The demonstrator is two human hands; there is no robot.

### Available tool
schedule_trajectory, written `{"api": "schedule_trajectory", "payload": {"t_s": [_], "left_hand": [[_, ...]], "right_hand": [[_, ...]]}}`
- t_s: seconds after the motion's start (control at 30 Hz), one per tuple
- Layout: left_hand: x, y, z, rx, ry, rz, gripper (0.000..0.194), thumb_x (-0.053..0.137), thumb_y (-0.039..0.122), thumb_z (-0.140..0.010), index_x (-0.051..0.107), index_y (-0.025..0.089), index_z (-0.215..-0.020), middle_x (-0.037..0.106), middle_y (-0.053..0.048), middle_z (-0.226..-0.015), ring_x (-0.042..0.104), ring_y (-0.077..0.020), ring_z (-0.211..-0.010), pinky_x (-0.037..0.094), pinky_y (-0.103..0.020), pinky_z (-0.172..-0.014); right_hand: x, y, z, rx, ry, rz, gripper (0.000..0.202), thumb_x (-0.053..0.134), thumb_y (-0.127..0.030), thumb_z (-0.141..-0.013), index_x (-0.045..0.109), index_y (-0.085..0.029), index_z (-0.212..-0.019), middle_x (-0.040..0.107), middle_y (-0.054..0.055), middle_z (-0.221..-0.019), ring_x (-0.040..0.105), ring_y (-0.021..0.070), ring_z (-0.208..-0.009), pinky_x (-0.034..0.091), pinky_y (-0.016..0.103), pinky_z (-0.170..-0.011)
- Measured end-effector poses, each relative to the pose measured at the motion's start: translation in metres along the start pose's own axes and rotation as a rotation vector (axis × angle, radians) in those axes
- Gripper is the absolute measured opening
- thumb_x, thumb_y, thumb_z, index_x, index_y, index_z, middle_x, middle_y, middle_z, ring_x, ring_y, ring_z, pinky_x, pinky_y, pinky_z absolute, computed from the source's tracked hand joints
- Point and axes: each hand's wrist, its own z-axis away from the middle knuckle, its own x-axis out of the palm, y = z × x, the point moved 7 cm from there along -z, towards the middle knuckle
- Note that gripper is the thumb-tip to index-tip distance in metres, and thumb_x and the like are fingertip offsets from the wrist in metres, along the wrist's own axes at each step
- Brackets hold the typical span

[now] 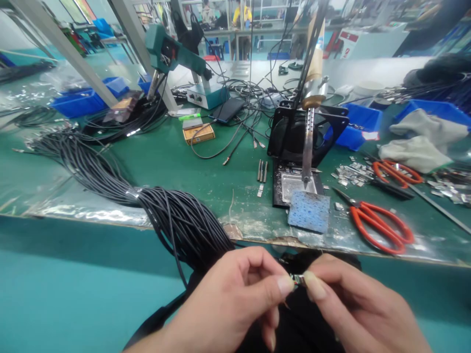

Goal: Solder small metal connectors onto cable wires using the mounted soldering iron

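Between my two hands, near the bottom centre, is a small metal connector (299, 279) with thin coloured wires at its left end. My left hand (243, 299) pinches the wire end between thumb and index finger. The metal end is pinched by my right hand (353, 304). Both hands are in front of the bench edge, above dark clothing. A thick bundle of black cables (187, 220) hangs over the edge just behind my left hand.
On the green bench (176, 171) are a soldering iron (308, 142), a blue sponge (309, 212), red-handled pliers (382, 228), orange scissors (397, 171), loose metal pieces (351, 174), pale gloves (415, 147) and a green heat gun (172, 54). A person in yellow (243, 14) is far behind.
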Motion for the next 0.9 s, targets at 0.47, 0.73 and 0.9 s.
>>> {"api": "schedule_trajectory", "payload": {"t_s": [0.47,0.73,0.9], "left_hand": [[0.0005,0.001,-0.0014,-0.022,0.013,-0.034,0.02,0.071,0.034,-0.087,0.068,0.014,-0.084,0.052,0.004,-0.058,0.045,-0.008,-0.047,0.039,-0.019,-0.045],[-0.0003,0.0012,-0.0039,-0.034,0.063,-0.095,0.022,0.069,0.035,-0.087,0.067,0.014,-0.081,0.051,0.005,-0.054,0.041,-0.0085,-0.046,0.037,-0.02,-0.045],[-0.0006,0.001,-0.0054,-0.025,0.078,-0.064,0.021,0.069,0.034,-0.088,0.066,0.014,-0.083,0.052,0.004,-0.06,0.043,-0.0077,-0.047,0.038,-0.02,-0.045]], "right_hand": [[0.0011,0.0025,-0.0018,0.0,0.024,-0.039,0.017,0.061,-0.032,-0.098,0.067,-0.028,-0.083,0.064,-0.006,-0.068,0.06,0.01,-0.055,0.048,0.016,-0.052],[0.0051,0.0075,-0.0041,0.05,0.03,-0.065,0.019,0.06,-0.034,-0.099,0.067,-0.028,-0.081,0.064,-0.006,-0.067,0.059,0.0102,-0.056,0.048,0.016,-0.053],[0.0056,0.01,-0.0036,0.084,0.039,-0.096,0.02,0.061,-0.035,-0.097,0.068,-0.028,-0.08,0.065,-0.005,-0.067,0.06,0.0116,-0.056,0.049,0.017,-0.053]]}}
